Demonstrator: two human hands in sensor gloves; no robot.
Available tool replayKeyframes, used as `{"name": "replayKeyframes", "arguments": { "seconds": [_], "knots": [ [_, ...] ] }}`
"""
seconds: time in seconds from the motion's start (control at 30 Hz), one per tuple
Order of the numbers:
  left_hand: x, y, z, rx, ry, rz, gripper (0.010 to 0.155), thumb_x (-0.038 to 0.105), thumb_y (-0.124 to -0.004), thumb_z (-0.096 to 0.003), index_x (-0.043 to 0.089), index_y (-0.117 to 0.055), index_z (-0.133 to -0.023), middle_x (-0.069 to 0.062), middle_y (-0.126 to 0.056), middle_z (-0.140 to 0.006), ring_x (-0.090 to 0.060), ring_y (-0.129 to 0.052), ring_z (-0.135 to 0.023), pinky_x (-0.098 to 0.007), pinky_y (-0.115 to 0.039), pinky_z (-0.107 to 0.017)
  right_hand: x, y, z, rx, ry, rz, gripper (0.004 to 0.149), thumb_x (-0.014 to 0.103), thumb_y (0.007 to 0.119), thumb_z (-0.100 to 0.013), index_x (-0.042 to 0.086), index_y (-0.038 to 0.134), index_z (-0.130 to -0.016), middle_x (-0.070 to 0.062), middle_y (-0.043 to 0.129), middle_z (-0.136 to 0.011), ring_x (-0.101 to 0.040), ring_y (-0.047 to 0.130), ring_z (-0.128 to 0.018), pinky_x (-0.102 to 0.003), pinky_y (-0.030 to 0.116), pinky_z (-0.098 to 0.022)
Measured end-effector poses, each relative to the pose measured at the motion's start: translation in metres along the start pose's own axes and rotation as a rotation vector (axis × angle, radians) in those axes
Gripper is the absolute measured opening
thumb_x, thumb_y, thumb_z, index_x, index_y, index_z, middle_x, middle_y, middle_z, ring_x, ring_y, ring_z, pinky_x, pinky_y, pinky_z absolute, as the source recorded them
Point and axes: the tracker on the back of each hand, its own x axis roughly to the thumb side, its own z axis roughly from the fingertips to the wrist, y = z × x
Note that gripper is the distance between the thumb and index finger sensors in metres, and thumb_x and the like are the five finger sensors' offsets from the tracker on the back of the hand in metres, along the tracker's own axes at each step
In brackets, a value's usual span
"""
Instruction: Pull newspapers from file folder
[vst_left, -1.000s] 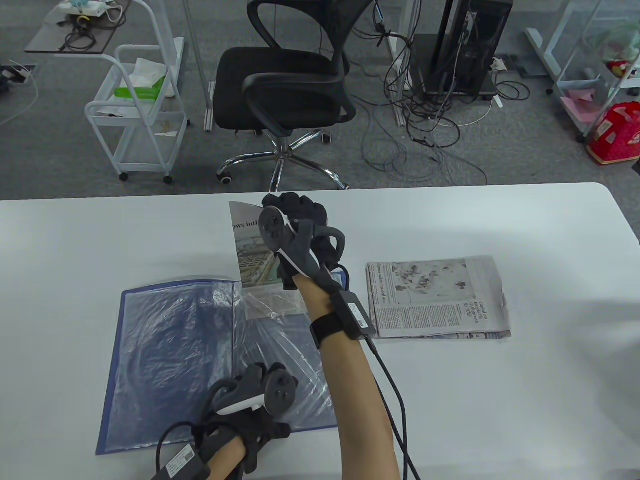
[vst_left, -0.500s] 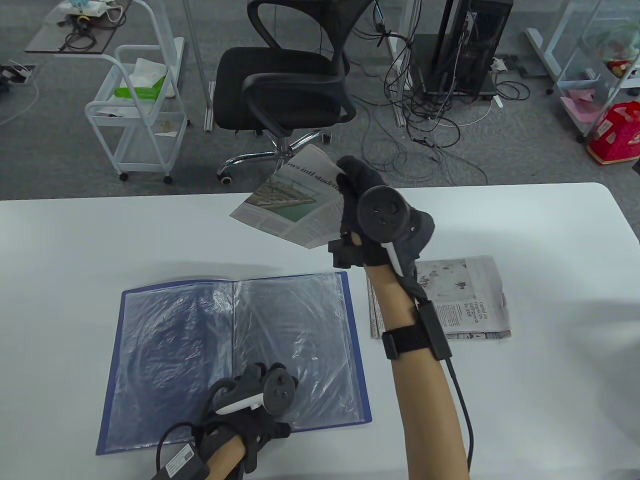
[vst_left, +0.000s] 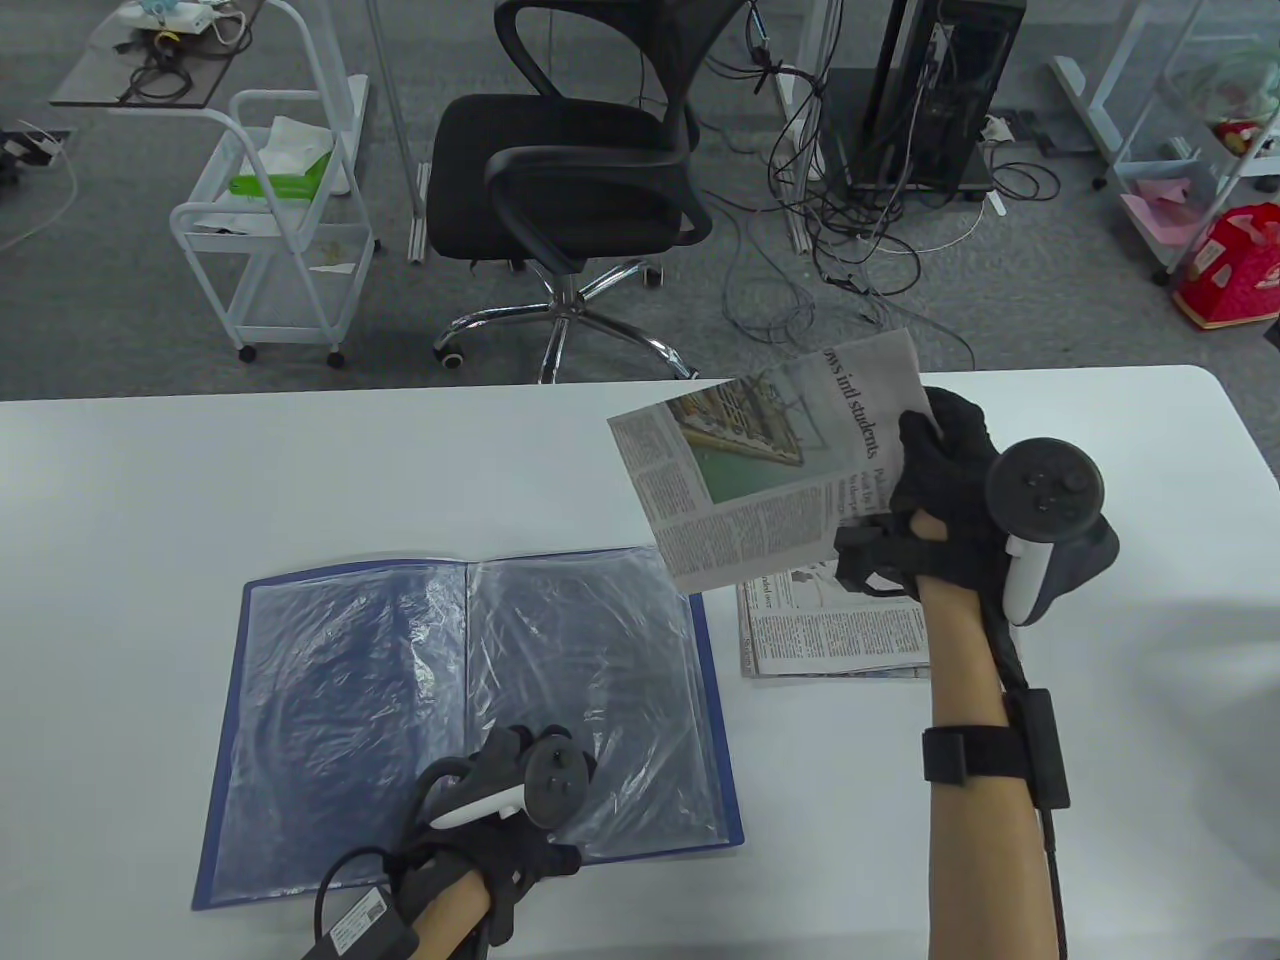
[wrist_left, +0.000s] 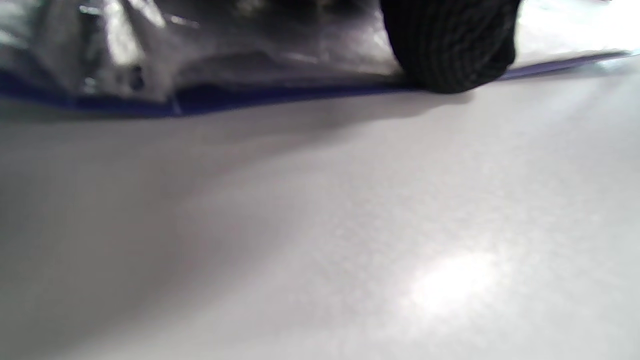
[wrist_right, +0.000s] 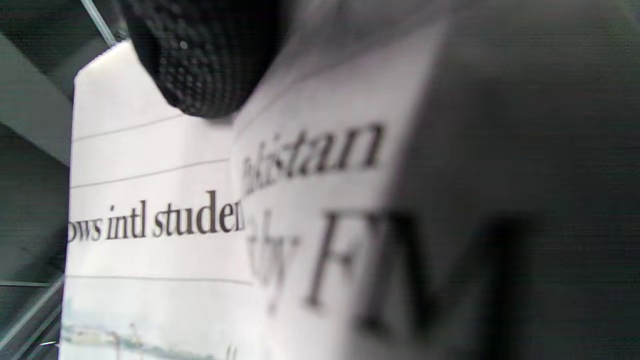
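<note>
Two newspapers: one folded newspaper (vst_left: 770, 470) is in the air in the right hand (vst_left: 945, 480); one newspaper pile (vst_left: 830, 625) lies flat on the desk (vst_left: 200, 480), partly hidden under the held paper and the right arm. How many papers are in the pile, I cannot tell.
One folder: the file folder (vst_left: 350, 690) lies open on the desk, its clear sleeves up. No paper shows in the two open sleeves.
Right hand: fingers closed on the right edge of the held newspaper; in the right wrist view one fingertip (wrist_right: 200, 60) presses on the sheet (wrist_right: 160, 225).
Left hand: the left hand (vst_left: 500, 800) rests on the near edge of the folder; a fingertip (wrist_left: 450, 50) touches the blue rim (wrist_left: 280, 95). It holds nothing; how far the fingers spread, I cannot tell.
Key relation: the held newspaper hangs tilted just above the pile, which is to the right of the folder. The right hand is much nearer to the pile than the left.
Long axis: the pile's long side seems to run left to right.
Likely next move: I judge the paper must go down on the pile.
</note>
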Motion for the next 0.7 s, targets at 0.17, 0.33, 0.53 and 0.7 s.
{"name": "replayKeyframes", "arguments": {
  "seconds": [0.17,0.33,0.53,0.7],
  "knots": [
    [0.000,0.000,0.000,0.000,0.000,0.003,0.081,0.048,-0.074,-0.0447,0.029,-0.028,-0.108,-0.006,-0.010,-0.113,-0.048,-0.016,-0.102,-0.064,-0.031,-0.069,-0.060,0.002,-0.013,0.058,0.161,0.067,0.038,0.034,0.084,-0.038,0.030,0.085,-0.076,-0.001,0.106,-0.059,-0.016,0.113,-0.017,-0.036,0.094,-0.010],
    [-0.001,0.000,0.000,0.001,-0.001,0.004,0.080,0.048,-0.074,-0.0448,0.029,-0.028,-0.108,-0.006,-0.010,-0.113,-0.048,-0.016,-0.102,-0.064,-0.031,-0.069,-0.104,0.008,-0.020,0.075,0.248,0.170,0.038,0.034,0.084,-0.038,0.029,0.086,-0.076,-0.002,0.106,-0.058,-0.017,0.113,-0.016,-0.037,0.094,-0.010],
    [-0.001,0.000,0.000,0.001,0.000,0.006,0.080,0.048,-0.074,-0.0448,0.029,-0.028,-0.108,-0.005,-0.010,-0.113,-0.048,-0.015,-0.102,-0.064,-0.031,-0.069,-0.134,0.015,-0.025,0.052,0.277,0.322,0.038,0.035,0.083,-0.038,0.032,0.085,-0.076,0.000,0.105,-0.060,-0.017,0.112,-0.022,-0.038,0.093,-0.014],
    [-0.001,0.000,0.000,0.000,0.001,0.010,0.080,0.048,-0.074,-0.0448,0.029,-0.028,-0.108,-0.005,-0.010,-0.112,-0.047,-0.015,-0.102,-0.064,-0.031,-0.069,-0.139,0.016,-0.026,0.051,0.248,0.428,0.055,0.046,0.079,-0.038,0.033,0.071,-0.092,-0.001,0.096,-0.079,-0.024,0.108,-0.053,-0.047,0.089,-0.038]
  ]
}}
